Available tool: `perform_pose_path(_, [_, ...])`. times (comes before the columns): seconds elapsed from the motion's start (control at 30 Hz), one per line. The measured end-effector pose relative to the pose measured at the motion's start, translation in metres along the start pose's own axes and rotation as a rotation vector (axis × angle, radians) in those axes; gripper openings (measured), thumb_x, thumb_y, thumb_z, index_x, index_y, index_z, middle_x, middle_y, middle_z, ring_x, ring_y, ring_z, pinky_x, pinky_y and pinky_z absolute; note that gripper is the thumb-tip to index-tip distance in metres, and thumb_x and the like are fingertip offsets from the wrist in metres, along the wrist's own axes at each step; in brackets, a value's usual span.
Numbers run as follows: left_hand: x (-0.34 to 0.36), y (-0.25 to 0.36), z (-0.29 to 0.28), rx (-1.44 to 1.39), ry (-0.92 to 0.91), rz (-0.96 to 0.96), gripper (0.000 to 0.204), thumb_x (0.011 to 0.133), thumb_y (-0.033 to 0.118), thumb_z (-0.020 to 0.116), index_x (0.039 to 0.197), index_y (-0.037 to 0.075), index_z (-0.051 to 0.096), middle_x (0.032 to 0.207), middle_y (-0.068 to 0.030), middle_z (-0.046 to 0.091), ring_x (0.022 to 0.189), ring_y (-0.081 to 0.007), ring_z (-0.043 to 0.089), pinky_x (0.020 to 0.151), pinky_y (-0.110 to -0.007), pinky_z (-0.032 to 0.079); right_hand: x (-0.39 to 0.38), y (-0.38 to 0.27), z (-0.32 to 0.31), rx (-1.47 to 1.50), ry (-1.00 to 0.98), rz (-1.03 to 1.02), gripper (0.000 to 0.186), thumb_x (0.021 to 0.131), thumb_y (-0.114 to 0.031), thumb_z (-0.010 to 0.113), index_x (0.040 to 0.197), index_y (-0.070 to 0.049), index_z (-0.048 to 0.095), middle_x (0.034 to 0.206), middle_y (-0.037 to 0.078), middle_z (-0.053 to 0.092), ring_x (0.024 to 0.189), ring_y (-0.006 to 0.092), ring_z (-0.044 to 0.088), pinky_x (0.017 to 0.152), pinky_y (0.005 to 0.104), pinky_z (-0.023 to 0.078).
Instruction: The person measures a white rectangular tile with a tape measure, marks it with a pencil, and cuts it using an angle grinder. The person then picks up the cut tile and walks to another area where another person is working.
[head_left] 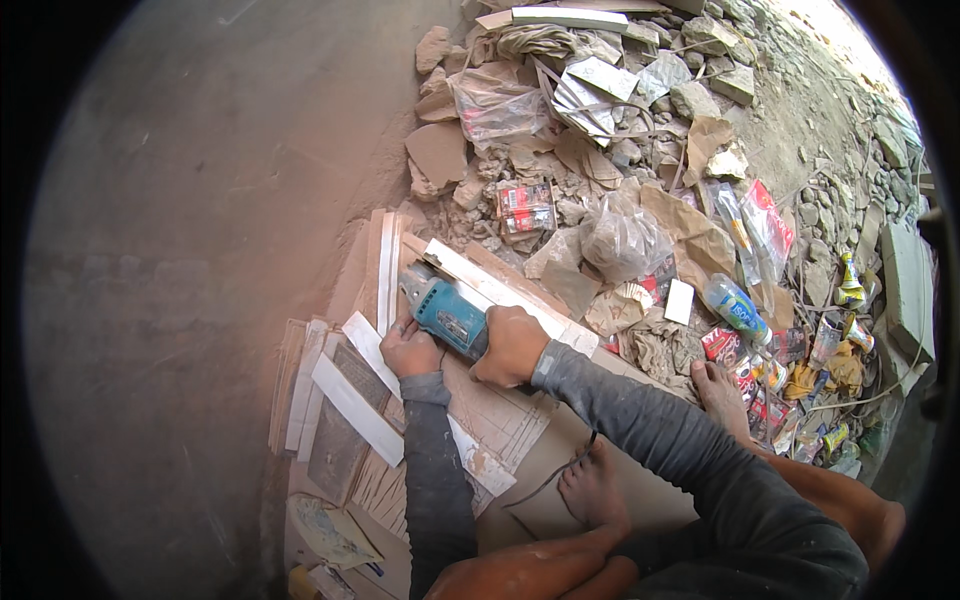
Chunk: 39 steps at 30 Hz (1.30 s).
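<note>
A teal angle grinder (447,312) lies across the middle of the view, its head pointing up and left. My right hand (512,347) is closed round the rear of its body. Close to the head, my left hand (410,350) grips the grinder's front; its fingertips are partly hidden. Along the grinder's far side runs a long white tile strip (545,318), with the disc side of the tool near its upper left end. Dust blurs the air there, and the disc itself is hard to make out. A dark cord (550,478) trails past my foot.
Cut white strips (358,410) and a grey-brown slab (345,435) lie left of my left arm. Rubble (440,155), wrappers and a plastic bottle (738,308) cover the ground at right. A grey wall (200,250) stands at left. My bare feet (598,488) are close by.
</note>
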<state>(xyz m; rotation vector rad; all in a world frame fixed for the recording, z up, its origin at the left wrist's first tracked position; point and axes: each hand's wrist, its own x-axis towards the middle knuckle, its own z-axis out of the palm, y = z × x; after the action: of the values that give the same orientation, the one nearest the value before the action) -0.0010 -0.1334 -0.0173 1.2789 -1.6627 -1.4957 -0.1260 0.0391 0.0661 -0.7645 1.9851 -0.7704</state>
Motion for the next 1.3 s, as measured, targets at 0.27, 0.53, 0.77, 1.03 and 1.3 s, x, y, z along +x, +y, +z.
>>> perform_pose_path(0.27, [-0.001, 0.001, 0.002, -0.187, -0.04, -0.104, 0.048, 0.081, -0.018, 0.043, 0.125, -0.019, 0.061, 0.111, -0.0242, 0.07, 0.095, -0.027, 0.073, 0.087, -0.033, 0.06, 0.002, 0.0, 0.001, 0.021, 0.009, -0.001, 0.058, 0.065, -0.029, 0.082, 0.102, 0.014, 0.071, 0.104, 0.033, 0.073, 0.098, 0.0432, 0.075, 0.087, 0.0425, 0.062])
perform_pose_path(0.53, [-0.002, 0.003, 0.002, -0.068, -0.012, -0.059, 0.048, 0.08, -0.018, 0.043, 0.125, -0.019, 0.06, 0.111, -0.0239, 0.071, 0.094, -0.027, 0.073, 0.086, -0.033, 0.061, 0.005, -0.002, 0.001, 0.013, 0.006, 0.011, 0.058, 0.065, -0.029, 0.082, 0.102, 0.014, 0.071, 0.104, 0.034, 0.073, 0.097, 0.0431, 0.076, 0.086, 0.0428, 0.063])
perform_pose_path(0.77, [-0.001, 0.0, 0.002, -0.097, 0.002, -0.047, 0.047, 0.08, -0.016, 0.044, 0.124, -0.02, 0.06, 0.11, -0.0237, 0.071, 0.096, -0.0262, 0.073, 0.088, -0.033, 0.06, 0.006, -0.003, -0.001, 0.009, -0.008, 0.001, 0.059, 0.065, -0.03, 0.083, 0.102, 0.014, 0.071, 0.106, 0.034, 0.072, 0.099, 0.0422, 0.075, 0.087, 0.0426, 0.062])
perform_pose_path(1.03, [0.005, -0.009, -0.002, -0.004, -0.01, 0.004, 0.046, 0.08, -0.015, 0.043, 0.123, -0.02, 0.062, 0.112, -0.0245, 0.071, 0.103, -0.0281, 0.073, 0.093, -0.033, 0.058, 0.003, -0.002, -0.002, 0.01, -0.028, 0.012, 0.06, 0.066, -0.03, 0.082, 0.104, 0.014, 0.071, 0.104, 0.033, 0.073, 0.099, 0.0418, 0.076, 0.087, 0.0421, 0.062])
perform_pose_path(1.3, [0.006, -0.012, -0.006, 0.102, 0.002, 0.032, 0.047, 0.083, -0.017, 0.044, 0.126, -0.02, 0.061, 0.116, -0.0269, 0.071, 0.108, -0.0294, 0.072, 0.096, -0.034, 0.057, -0.004, 0.01, 0.003, 0.048, 0.016, -0.016, 0.063, 0.063, -0.033, 0.087, 0.102, 0.013, 0.068, 0.098, 0.034, 0.072, 0.097, 0.0436, 0.074, 0.087, 0.0452, 0.06])
